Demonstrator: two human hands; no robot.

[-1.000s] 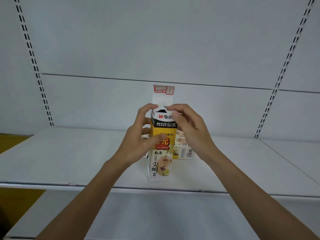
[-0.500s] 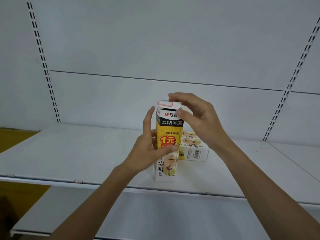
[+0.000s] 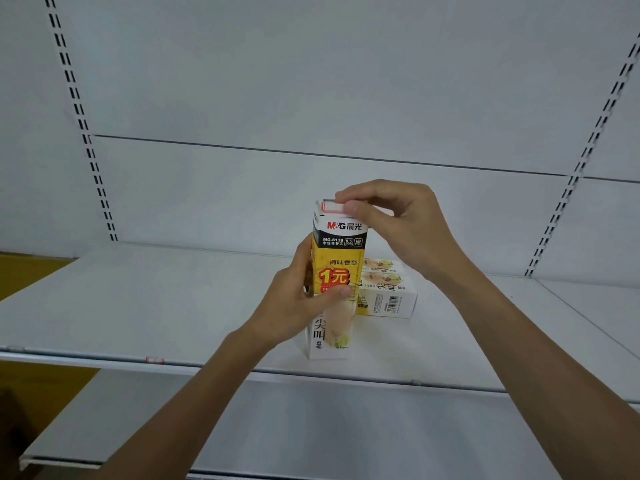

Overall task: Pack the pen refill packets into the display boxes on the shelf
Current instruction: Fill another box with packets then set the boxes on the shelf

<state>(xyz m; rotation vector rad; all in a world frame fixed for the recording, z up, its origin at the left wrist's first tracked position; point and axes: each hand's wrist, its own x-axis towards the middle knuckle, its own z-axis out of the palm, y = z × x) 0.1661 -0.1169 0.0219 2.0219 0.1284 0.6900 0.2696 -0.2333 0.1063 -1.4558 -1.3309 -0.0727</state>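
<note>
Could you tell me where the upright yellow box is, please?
In the head view the upright display box stands centrally on the shelf, left hand gripping its middle, right hand pinching its top; flat boxes lie just behind-right.

An upright box (image 3: 333, 258) stands on the shelf (image 3: 173, 306), lying boxes (image 3: 386, 292) right behind.

upright yellow-white box (image 3: 335, 271) | shelf (image 3: 138, 306) front | top flap folded down

Upright box (image 3: 337, 251), front face: black band reads "M&G 晨光", "MG-6139", "0.5 mm", "黑". Yellow part: "两味香型", red "1元". Lower white part: "尖叫". Lying box (image 3: 388, 299) behind: "尖叫", barcode, digits unreadable.
</note>
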